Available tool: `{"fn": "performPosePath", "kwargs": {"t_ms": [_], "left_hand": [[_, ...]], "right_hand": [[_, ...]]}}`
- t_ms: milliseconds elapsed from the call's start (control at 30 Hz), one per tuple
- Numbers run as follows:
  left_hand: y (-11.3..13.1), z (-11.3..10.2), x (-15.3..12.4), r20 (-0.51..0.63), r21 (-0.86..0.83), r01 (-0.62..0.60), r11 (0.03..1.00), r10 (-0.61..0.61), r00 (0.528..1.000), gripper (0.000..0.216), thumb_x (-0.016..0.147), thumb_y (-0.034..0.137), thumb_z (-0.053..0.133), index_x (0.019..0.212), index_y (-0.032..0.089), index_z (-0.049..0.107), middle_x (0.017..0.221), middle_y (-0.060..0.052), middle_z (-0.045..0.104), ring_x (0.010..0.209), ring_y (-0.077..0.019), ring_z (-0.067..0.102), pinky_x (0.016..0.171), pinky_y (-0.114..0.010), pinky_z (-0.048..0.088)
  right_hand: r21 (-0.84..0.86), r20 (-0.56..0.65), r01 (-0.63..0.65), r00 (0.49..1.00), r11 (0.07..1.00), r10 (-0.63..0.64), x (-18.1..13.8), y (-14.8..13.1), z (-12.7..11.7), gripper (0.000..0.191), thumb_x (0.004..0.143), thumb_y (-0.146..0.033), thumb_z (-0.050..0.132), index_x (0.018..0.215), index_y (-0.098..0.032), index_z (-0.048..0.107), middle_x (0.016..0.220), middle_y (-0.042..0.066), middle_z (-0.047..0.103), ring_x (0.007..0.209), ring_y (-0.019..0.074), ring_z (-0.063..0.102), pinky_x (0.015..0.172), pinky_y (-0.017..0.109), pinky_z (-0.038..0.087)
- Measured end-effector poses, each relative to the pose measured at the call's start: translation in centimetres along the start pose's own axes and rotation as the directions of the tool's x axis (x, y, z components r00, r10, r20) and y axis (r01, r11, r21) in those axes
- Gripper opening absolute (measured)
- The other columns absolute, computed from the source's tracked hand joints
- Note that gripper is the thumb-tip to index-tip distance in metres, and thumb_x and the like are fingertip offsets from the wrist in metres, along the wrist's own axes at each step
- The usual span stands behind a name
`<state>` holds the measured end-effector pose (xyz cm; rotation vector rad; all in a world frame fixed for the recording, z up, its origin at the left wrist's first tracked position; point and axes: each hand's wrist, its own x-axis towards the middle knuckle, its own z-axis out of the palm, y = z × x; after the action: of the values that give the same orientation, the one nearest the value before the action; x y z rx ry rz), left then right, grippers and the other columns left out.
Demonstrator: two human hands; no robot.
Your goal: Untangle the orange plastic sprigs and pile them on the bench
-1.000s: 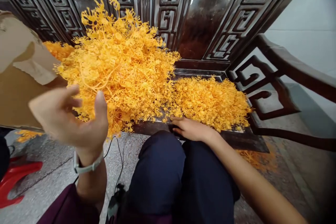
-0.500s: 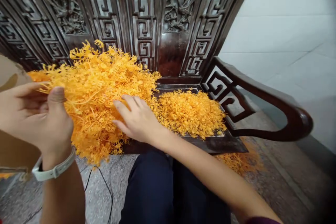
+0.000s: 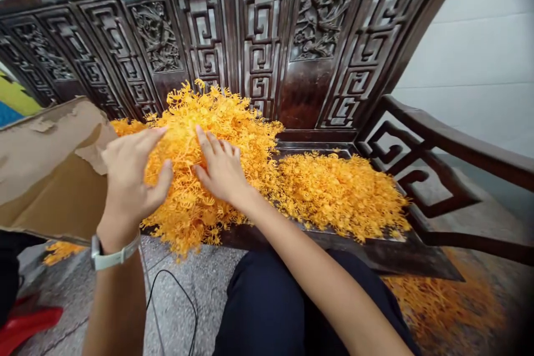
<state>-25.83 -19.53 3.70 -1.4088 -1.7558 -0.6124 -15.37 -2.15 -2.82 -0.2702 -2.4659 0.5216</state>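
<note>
A large pile of orange-yellow plastic pieces, thin and branching like little artificial flowers (image 3: 254, 139), lies on a dark wooden bench (image 3: 429, 267). My right hand (image 3: 223, 172) reaches into the front of this pile with its fingers apart; their tips touch the pieces. At the pile's left side is my left hand (image 3: 133, 178), its fingers stretched out and the thumb spread away. I see nothing held in either hand. A smaller heap of the same pieces (image 3: 342, 194) sits to the right on the seat.
A torn cardboard box (image 3: 50, 167) stands at the left. The carved backrest (image 3: 308, 89) rises behind, and a curved armrest (image 3: 442, 144) is at the right. More orange pieces (image 3: 446, 300) and a black cable (image 3: 196, 311) lie on the floor. Something red (image 3: 33, 328) shows lower left.
My left hand has turned from a loose curl beside some strands to stretched fingers over the pile's left edge. My right hand stays at the pile. The view has shifted left.
</note>
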Motion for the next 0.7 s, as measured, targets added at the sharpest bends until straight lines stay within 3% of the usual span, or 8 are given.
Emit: {"fn": "performPosePath", "kwargs": {"t_ms": [100,167,267,367,467,533,633,700], "left_hand": [[-0.7,-0.2,0.1,0.217,0.071,0.009,0.997,-0.024,0.976,0.043,0.093,0.043,0.075,0.13,0.023,0.073,0.133,-0.012,0.071,0.122,-0.0325,0.062,0.112,-0.05,0.041],[-1.9,-0.1,0.2,0.285,0.09,0.018,0.996,-0.043,0.957,0.037,0.092,0.052,0.075,0.113,0.021,0.077,0.133,-0.013,0.069,0.12,-0.0323,0.06,0.11,-0.049,0.042],[-2.8,0.1,0.1,0.344,0.137,-0.018,0.99,-0.031,0.939,0.037,0.095,0.052,0.07,0.098,0.015,0.074,0.13,-0.014,0.069,0.115,-0.0312,0.059,0.107,-0.049,0.045],[-1.9,0.1,-0.2,0.335,0.18,-0.04,0.983,-0.023,0.942,0.044,0.1,0.054,0.061,0.1,0.012,0.072,0.126,-0.017,0.07,0.115,-0.0324,0.058,0.107,-0.05,0.044],[-0.4,0.3,-0.6,0.285,0.17,-0.012,0.985,-0.037,0.958,0.065,0.092,0.065,0.069,0.129,0.012,0.068,0.149,-0.022,0.059,0.13,-0.0394,0.052,0.114,-0.056,0.038],[0.0,0.7,-0.8,0.272,0.181,0.004,0.983,-0.054,0.961,0.067,0.089,0.06,0.076,0.138,0.016,0.066,0.16,-0.021,0.051,0.137,-0.0417,0.046,0.116,-0.058,0.036],[-0.4,1.1,-1.0,0.247,0.238,0.014,0.971,-0.075,0.966,0.037,0.098,0.047,0.069,0.12,0.017,0.074,0.15,-0.017,0.06,0.135,-0.0379,0.049,0.113,-0.056,0.038],[-0.9,0.9,-0.8,0.22,0.227,0.029,0.973,-0.08,0.972,0.032,0.102,0.045,0.063,0.106,0.016,0.075,0.142,-0.015,0.065,0.13,-0.0346,0.054,0.11,-0.054,0.04]], "right_hand": [[0.047,-0.008,-0.015,1.0,0.999,0.016,-0.1,-0.3,0.0,0.089,0.104,-0.038,0.044,0.174,-0.016,-0.007,0.174,0.018,0.034,0.143,0.0423,0.041,0.114,0.061,0.037],[0.099,0.004,-0.055,0.998,0.993,0.055,0.1,-0.6,0.0,0.096,0.102,-0.045,0.048,0.173,-0.011,-0.008,0.171,0.02,0.039,0.141,0.043,0.042,0.113,0.061,0.036],[0.167,0.014,-0.123,0.992,0.978,0.122,0.9,-1.0,0.2,0.1,0.102,-0.058,0.048,0.174,-0.015,-0.006,0.167,0.019,0.047,0.139,0.0431,0.044,0.114,0.062,0.035],[0.191,0.016,-0.188,0.982,0.964,0.188,1.8,-0.9,0.5,0.092,0.105,-0.064,0.039,0.173,-0.012,0.005,0.163,0.02,0.051,0.14,0.0418,0.044,0.115,0.06,0.033],[0.217,0.033,-0.242,0.97,0.946,0.24,2.1,-0.7,0.7,0.09,0.106,-0.069,0.03,0.169,-0.006,0.019,0.158,0.021,0.056,0.142,0.0405,0.043,0.117,0.06,0.032],[0.249,0.039,-0.268,0.963,0.931,0.266,2.0,-0.4,0.9,0.09,0.106,-0.073,0.027,0.167,-0.006,0.027,0.153,0.021,0.061,0.142,0.0391,0.044,0.118,0.06,0.032],[0.314,0.054,-0.278,0.96,0.908,0.275,1.9,-0.2,1.2,0.093,0.103,-0.079,0.025,0.165,-0.01,0.035,0.15,0.019,0.063,0.146,0.0374,0.043,0.122,0.059,0.031],[0.347,0.061,-0.287,0.957,0.893,0.284,1.9,-0.3,1.2,0.094,0.101,-0.083,0.025,0.163,-0.015,0.039,0.152,0.018,0.061,0.15,0.0368,0.041,0.123,0.058,0.031]]}}
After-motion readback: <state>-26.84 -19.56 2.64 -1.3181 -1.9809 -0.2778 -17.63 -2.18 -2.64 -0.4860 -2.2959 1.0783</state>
